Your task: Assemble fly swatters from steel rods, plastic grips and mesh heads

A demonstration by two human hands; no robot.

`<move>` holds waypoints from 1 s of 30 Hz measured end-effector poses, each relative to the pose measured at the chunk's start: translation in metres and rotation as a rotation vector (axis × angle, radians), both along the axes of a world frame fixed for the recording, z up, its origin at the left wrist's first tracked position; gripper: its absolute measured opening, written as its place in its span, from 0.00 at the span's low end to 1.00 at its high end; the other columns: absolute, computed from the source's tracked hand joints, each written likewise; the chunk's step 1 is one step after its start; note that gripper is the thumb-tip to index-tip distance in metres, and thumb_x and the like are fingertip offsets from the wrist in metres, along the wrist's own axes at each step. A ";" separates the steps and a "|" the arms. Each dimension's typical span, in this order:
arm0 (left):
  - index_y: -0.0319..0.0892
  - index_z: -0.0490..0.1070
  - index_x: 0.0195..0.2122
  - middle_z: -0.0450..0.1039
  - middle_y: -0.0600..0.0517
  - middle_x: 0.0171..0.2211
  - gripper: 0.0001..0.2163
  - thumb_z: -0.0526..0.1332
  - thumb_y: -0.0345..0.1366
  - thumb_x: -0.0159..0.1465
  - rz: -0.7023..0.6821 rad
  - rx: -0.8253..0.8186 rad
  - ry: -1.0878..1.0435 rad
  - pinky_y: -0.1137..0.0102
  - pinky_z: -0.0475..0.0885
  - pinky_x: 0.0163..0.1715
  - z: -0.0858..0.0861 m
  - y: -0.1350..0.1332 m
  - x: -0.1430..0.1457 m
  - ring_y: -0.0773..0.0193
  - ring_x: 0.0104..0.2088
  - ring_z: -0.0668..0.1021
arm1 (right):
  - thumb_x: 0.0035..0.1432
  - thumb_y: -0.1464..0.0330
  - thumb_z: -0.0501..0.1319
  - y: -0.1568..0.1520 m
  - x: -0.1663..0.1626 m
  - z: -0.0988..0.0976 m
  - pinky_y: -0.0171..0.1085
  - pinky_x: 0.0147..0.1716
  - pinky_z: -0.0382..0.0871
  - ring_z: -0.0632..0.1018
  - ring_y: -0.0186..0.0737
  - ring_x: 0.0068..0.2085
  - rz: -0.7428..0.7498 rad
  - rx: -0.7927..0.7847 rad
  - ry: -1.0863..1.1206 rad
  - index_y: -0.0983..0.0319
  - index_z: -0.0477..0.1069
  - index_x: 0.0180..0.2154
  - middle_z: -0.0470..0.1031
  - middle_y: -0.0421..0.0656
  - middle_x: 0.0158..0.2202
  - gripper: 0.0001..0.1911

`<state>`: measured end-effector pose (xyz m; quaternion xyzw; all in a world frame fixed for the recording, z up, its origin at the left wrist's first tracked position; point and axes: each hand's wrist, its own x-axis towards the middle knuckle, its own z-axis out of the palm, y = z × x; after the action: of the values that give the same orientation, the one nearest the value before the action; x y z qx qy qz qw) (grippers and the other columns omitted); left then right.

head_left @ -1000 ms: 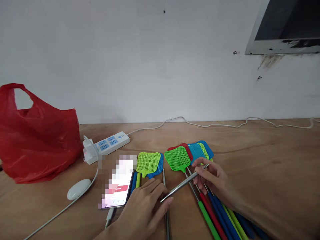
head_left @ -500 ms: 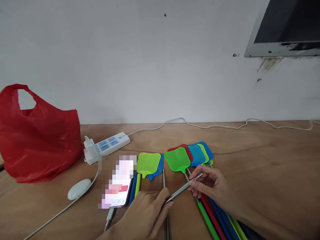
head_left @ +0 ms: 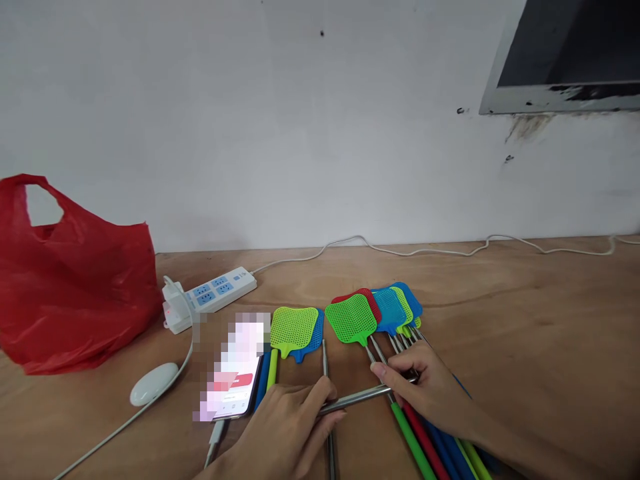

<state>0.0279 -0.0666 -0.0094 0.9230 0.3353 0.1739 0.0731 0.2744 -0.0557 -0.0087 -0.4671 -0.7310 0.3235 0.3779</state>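
My left hand [head_left: 287,427] and my right hand [head_left: 425,390] pinch the two ends of a short metal rod [head_left: 357,398], held nearly level just above the wooden table [head_left: 525,333]. Under my right hand lies a fan of several fly swatters [head_left: 373,310] with green, red and blue heads, thin metal shafts and coloured grips. Two more swatters, with green and blue heads [head_left: 296,328], lie left of them beside a phone [head_left: 235,380]. Another bare metal rod [head_left: 326,373] lies on the table, passing under the held one.
A red plastic bag [head_left: 75,280] stands at the left. A white power strip [head_left: 210,297] with its cable and a white oval device [head_left: 153,382] lie nearby. A white wall rises behind the table, with a grey framed panel [head_left: 565,60] at the top right.
The held rod has dropped from a steep slant to nearly level. My right hand came down and toward me onto the swatter shafts; my left hand stayed put.
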 end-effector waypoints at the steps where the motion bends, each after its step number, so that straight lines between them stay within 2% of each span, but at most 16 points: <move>1: 0.48 0.57 0.40 0.75 0.56 0.29 0.06 0.45 0.37 0.76 -0.001 0.000 -0.006 0.69 0.65 0.24 0.000 0.000 0.000 0.58 0.26 0.79 | 0.63 0.53 0.58 0.001 0.002 0.000 0.35 0.20 0.49 0.58 0.30 0.17 0.002 -0.024 0.016 0.60 0.59 0.11 0.53 0.34 0.11 0.32; 7: 0.48 0.57 0.38 0.73 0.57 0.26 0.11 0.41 0.39 0.77 -0.003 0.012 -0.025 0.69 0.62 0.22 0.005 0.002 -0.001 0.59 0.23 0.77 | 0.53 0.47 0.65 0.006 0.005 -0.007 0.31 0.14 0.48 0.58 0.28 0.14 0.068 -0.344 0.270 0.60 0.65 0.19 0.60 0.33 0.12 0.26; 9: 0.48 0.57 0.37 0.73 0.57 0.26 0.12 0.41 0.39 0.77 0.006 0.021 -0.025 0.69 0.61 0.22 0.004 0.002 -0.001 0.59 0.22 0.77 | 0.53 0.46 0.65 0.006 0.003 -0.009 0.30 0.14 0.50 0.60 0.28 0.14 0.068 -0.382 0.308 0.60 0.65 0.20 0.61 0.33 0.12 0.26; 12: 0.47 0.57 0.37 0.72 0.57 0.25 0.13 0.39 0.40 0.77 0.000 0.044 -0.010 0.69 0.61 0.22 0.002 0.001 -0.002 0.59 0.22 0.76 | 0.56 0.44 0.61 0.005 0.003 -0.008 0.30 0.14 0.54 0.63 0.29 0.14 0.150 -0.430 0.277 0.61 0.66 0.19 0.63 0.35 0.13 0.28; 14: 0.47 0.58 0.37 0.73 0.56 0.25 0.14 0.38 0.40 0.77 -0.008 0.027 0.015 0.68 0.61 0.22 0.001 0.001 -0.003 0.59 0.22 0.76 | 0.57 0.43 0.58 0.005 0.004 -0.005 0.31 0.13 0.54 0.63 0.30 0.13 0.195 -0.440 0.239 0.61 0.67 0.19 0.63 0.36 0.12 0.30; 17: 0.47 0.61 0.38 0.73 0.56 0.26 0.16 0.38 0.42 0.77 0.012 -0.041 0.024 0.68 0.63 0.24 0.002 0.001 -0.003 0.59 0.24 0.77 | 0.59 0.43 0.57 0.006 0.006 0.000 0.31 0.14 0.52 0.62 0.29 0.13 0.182 -0.374 0.219 0.61 0.66 0.17 0.61 0.36 0.12 0.31; 24: 0.46 0.65 0.36 0.74 0.55 0.30 0.18 0.41 0.46 0.76 0.134 -0.308 -0.052 0.71 0.69 0.34 0.010 -0.004 0.000 0.61 0.33 0.78 | 0.59 0.42 0.56 0.010 0.008 0.004 0.32 0.15 0.50 0.61 0.29 0.14 0.184 -0.376 0.204 0.60 0.66 0.17 0.61 0.35 0.13 0.32; 27: 0.46 0.64 0.37 0.74 0.55 0.29 0.18 0.40 0.46 0.76 0.131 -0.276 -0.029 0.70 0.68 0.32 0.009 -0.004 0.000 0.60 0.32 0.78 | 0.60 0.43 0.56 0.012 0.008 -0.001 0.32 0.16 0.50 0.61 0.29 0.14 0.159 -0.353 0.222 0.61 0.67 0.17 0.60 0.35 0.12 0.32; 30: 0.47 0.63 0.39 0.74 0.54 0.29 0.18 0.38 0.44 0.77 0.075 -0.176 0.004 0.69 0.65 0.27 0.006 -0.002 -0.001 0.58 0.28 0.78 | 0.59 0.43 0.56 0.009 0.006 -0.004 0.31 0.15 0.50 0.60 0.28 0.13 0.132 -0.372 0.257 0.61 0.66 0.17 0.59 0.34 0.11 0.32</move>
<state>0.0273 -0.0690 -0.0033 0.9002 0.3836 0.1447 0.1467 0.2801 -0.0465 -0.0129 -0.4348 -0.6338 0.5333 0.3532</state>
